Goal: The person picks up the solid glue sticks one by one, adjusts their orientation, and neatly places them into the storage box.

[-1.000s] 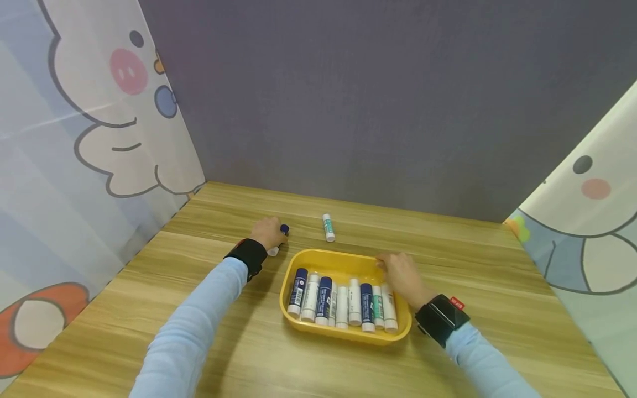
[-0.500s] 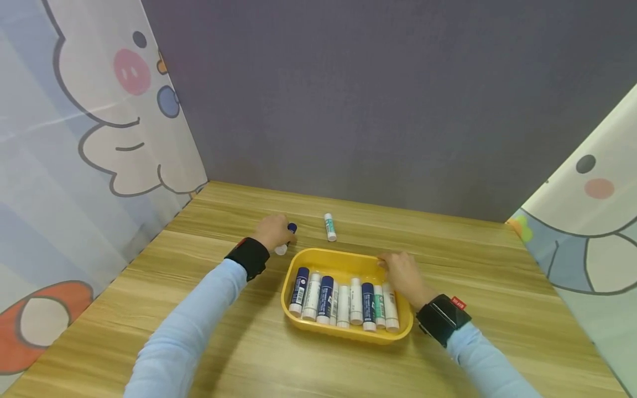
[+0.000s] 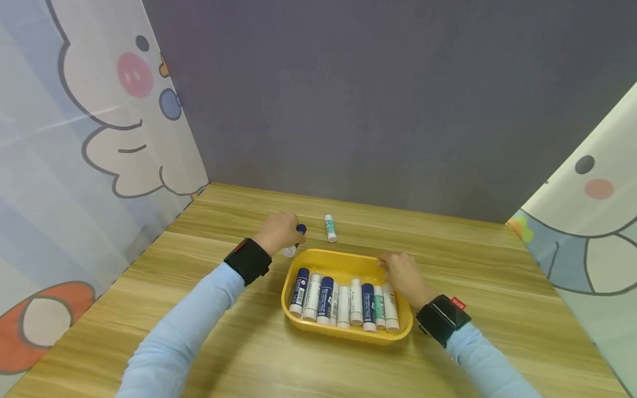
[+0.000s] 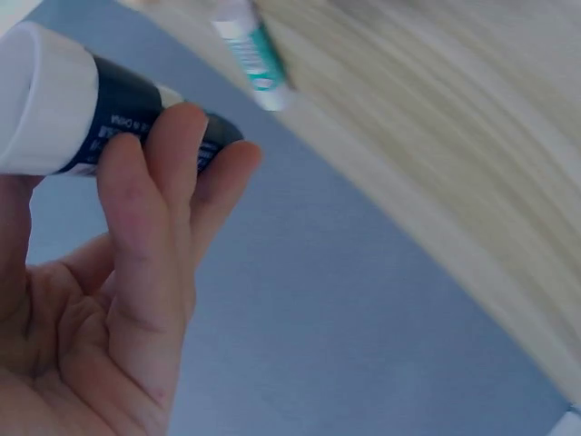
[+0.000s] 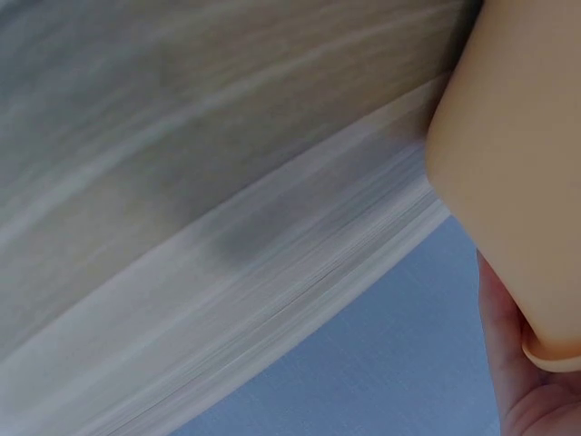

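Note:
My left hand grips a dark blue glue stick with a white cap, just off the far left corner of the yellow tray. The left wrist view shows my fingers curled round that blue glue stick. My right hand holds the tray's far right rim; the right wrist view shows the tray wall against my palm. Several blue, white and green glue sticks lie side by side in the tray. One green-and-white glue stick lies on the table beyond the tray.
The wooden table is walled by a grey back panel and cartoon-printed curtains left and right. Black bands sit on both wrists.
My left hand has carried the blue glue stick to the right, from farther left on the table towards the tray's far left corner. The right hand has stayed on the tray rim.

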Demonstrator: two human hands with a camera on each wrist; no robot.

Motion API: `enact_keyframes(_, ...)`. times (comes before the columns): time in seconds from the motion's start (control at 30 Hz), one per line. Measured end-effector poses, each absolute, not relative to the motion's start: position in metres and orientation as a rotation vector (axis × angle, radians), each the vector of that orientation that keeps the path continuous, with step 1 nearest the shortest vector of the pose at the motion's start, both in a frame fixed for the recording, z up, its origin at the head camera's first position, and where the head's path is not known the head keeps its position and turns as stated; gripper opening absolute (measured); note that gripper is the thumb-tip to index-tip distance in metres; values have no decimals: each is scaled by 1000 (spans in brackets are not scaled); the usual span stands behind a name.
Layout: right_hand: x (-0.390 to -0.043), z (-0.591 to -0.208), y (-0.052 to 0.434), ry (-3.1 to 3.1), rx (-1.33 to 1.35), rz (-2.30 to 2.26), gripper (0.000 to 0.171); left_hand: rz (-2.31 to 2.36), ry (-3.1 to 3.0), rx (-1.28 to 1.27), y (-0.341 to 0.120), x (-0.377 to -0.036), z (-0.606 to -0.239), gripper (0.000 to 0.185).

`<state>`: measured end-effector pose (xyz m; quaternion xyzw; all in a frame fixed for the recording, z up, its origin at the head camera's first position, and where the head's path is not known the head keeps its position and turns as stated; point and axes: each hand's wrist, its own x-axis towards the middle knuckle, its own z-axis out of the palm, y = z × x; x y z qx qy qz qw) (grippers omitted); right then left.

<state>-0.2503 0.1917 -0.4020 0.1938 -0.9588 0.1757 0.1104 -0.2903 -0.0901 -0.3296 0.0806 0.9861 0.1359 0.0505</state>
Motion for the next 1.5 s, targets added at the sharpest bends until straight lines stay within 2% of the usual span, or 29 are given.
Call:
enact_keyframes(0.53,-253,-402,187,-2812,587,527,14,312,2972,535,-53,-242,-300,24)
enact_keyframes(0.87,-253,-400,186,-2847,572,530,15,186,2878,719,-32,-217,-313,26)
enact_keyframes(1.07,-253,-398,184,-2850,570,533,14,146,2814,785,-20,-211,-323,34)
enact_keyframes(1.5,-255,-401,180,-2810,610,536,14,83,2828,702,-14,-212,-339,19)
